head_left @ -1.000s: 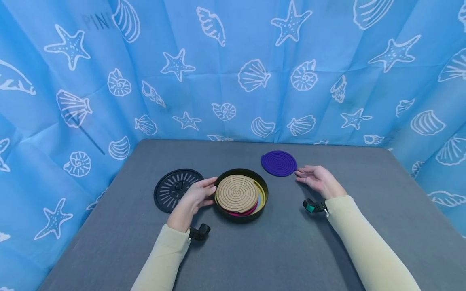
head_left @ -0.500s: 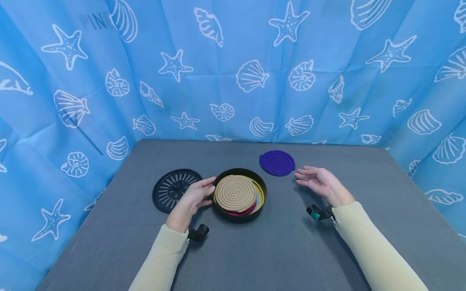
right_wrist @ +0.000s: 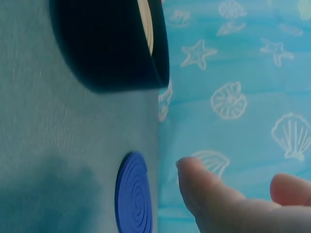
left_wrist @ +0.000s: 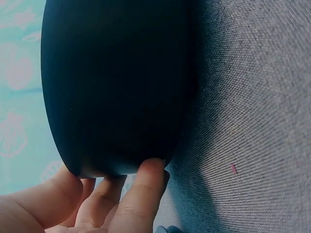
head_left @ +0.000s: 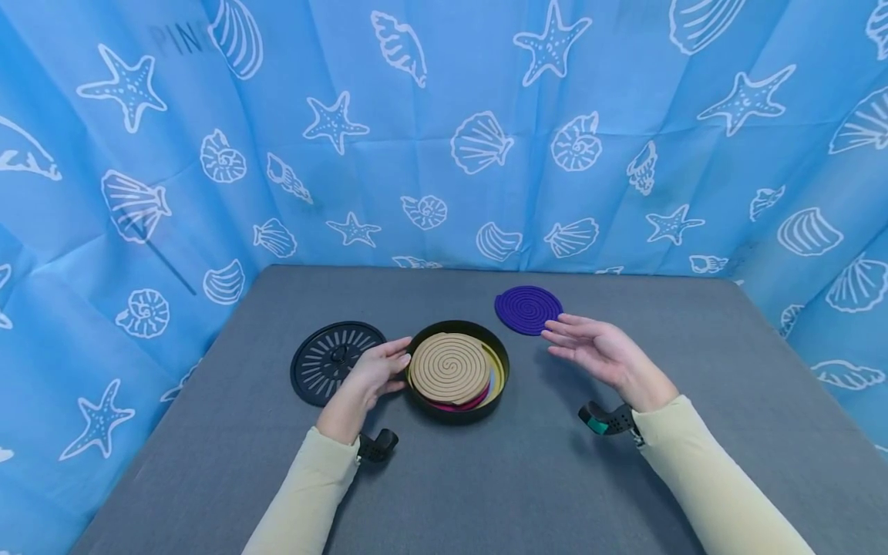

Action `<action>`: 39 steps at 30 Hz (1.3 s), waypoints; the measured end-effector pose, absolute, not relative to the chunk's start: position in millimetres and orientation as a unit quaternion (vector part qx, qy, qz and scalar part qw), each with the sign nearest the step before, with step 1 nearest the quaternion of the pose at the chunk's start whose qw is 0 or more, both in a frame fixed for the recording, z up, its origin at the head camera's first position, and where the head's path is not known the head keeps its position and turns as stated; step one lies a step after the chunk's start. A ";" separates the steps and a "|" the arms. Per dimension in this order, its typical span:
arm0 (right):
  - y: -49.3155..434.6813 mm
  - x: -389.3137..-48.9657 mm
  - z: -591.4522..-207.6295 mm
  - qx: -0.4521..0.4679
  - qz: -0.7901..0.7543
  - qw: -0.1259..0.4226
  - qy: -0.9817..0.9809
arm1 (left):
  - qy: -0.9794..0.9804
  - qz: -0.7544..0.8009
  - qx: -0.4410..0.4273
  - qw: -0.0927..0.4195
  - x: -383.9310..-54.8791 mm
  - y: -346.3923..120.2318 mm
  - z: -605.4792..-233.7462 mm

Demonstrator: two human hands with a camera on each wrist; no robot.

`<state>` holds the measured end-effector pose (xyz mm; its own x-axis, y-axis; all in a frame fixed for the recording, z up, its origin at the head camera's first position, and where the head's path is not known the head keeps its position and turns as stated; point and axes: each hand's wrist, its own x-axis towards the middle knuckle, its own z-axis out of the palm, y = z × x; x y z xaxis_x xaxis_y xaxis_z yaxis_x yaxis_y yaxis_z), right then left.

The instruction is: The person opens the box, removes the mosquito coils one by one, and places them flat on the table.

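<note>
A round black tin (head_left: 458,417) stands mid-table in the head view. A tan mosquito coil (head_left: 449,368) lies on top inside it, over pink and yellow coils and a sliver of pale blue. My left hand (head_left: 371,378) grips the tin's left side, and the left wrist view has its fingers against the dark wall (left_wrist: 116,87). At the back lies a flat purple mosquito coil (head_left: 527,308). Just in front and to the right of it hovers my right hand (head_left: 600,351), fingers extended and holding nothing. The right wrist view shows the coil (right_wrist: 132,199) apart from the fingers.
To the left of the tin rests a round black slotted lid (head_left: 319,381), partly behind my left hand. A grey cloth (head_left: 486,486) covers the table. Behind it hangs a blue curtain (head_left: 388,177) with white shells and starfish.
My right hand drew back from the purple coil's right edge, then came left in front of it. My left hand keeps its place at the tin, and the coils have not moved.
</note>
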<state>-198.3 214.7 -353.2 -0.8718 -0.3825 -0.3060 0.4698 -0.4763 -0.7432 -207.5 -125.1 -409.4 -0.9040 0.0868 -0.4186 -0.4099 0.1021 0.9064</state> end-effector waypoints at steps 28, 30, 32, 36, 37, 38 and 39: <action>160.3 -185.8 -357.3 -0.042 -0.805 0.321 0.498 | 0.729 0.653 -0.102 0.179 -208.1 -124.7 -409.8; 156.8 -186.6 -359.5 -0.040 -0.806 0.326 0.492 | 0.729 0.652 -0.106 0.179 -207.8 -125.0 -410.1; 154.4 -187.0 -360.9 -0.036 -0.808 0.328 0.488 | 0.730 0.652 -0.104 0.178 -207.4 -125.1 -410.3; 151.0 -187.3 -361.7 -0.027 -0.809 0.328 0.488 | 0.731 0.651 -0.104 0.177 -206.9 -124.5 -410.5; 150.1 -187.5 -361.7 -0.027 -0.808 0.329 0.488 | 0.731 0.650 -0.104 0.177 -207.0 -124.4 -410.6; 149.1 -187.7 -361.8 -0.025 -0.808 0.328 0.489 | 0.732 0.650 -0.104 0.177 -207.0 -124.3 -410.9; 148.4 -188.0 -361.9 -0.024 -0.807 0.328 0.490 | 0.731 0.651 -0.106 0.177 -207.2 -124.1 -410.8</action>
